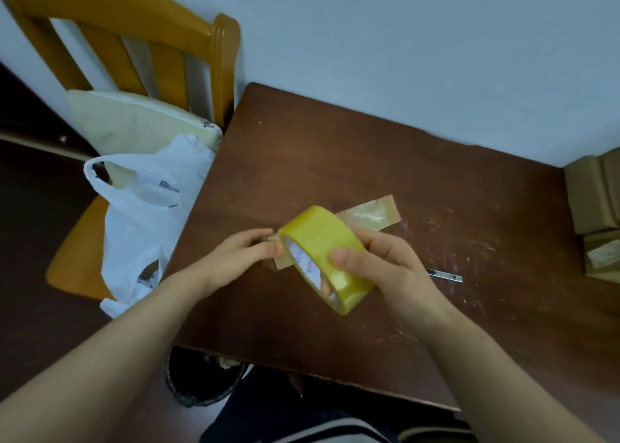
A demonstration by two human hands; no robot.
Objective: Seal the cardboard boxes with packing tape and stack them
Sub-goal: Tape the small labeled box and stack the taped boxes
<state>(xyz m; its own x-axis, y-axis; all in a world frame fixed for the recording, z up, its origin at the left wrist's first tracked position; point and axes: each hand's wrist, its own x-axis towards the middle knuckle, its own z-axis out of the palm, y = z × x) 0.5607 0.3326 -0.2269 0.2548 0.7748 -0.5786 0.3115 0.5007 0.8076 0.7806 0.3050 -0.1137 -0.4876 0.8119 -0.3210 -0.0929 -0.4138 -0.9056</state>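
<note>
My right hand (379,261) grips a yellow roll of packing tape (322,241) above the middle of the brown table (335,147); the thumb lies across the roll's outer face. The fingertips of my left hand (241,254) touch the roll's left edge. Behind the roll a small flat cardboard box (372,212) lies on the table, its top shiny with tape, and both hands hide most of it. At the right edge stand stacked cardboard boxes (593,194), one below with tape on it (604,254).
A utility knife (446,275) lies on the table just right of my right wrist. A wooden chair (134,40) with a cushion and a white plastic bag (147,214) stands left of the table. A dark bin (201,379) sits under the table's front edge.
</note>
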